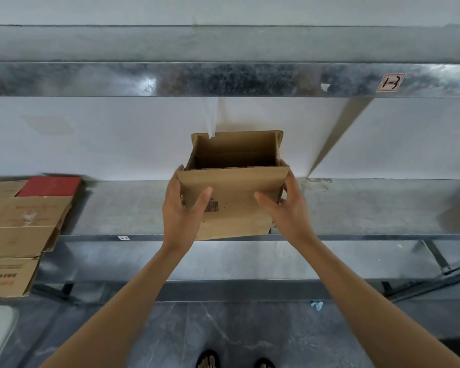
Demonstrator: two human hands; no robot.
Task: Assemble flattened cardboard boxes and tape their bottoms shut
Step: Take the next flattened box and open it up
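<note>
A small brown cardboard box (231,203), opened up into a square tube with its open end facing up, is held above the front edge of a metal shelf (369,208). My left hand (182,208) holds the box's left side, thumb across the near face beside a printed barcode. My right hand (287,205) holds the right side, thumb on the near face and fingers wrapped behind the right wall. The near flap hangs down over the shelf edge. A strip of clear tape (211,118) hangs from the upper shelf down to the box's back rim.
A pile of flattened cardboard boxes (21,235) with a red sheet on top lies at the shelf's left end. An upper metal shelf (223,78) with a label reading 1-3 runs overhead. A lower shelf, grey floor and my feet are below.
</note>
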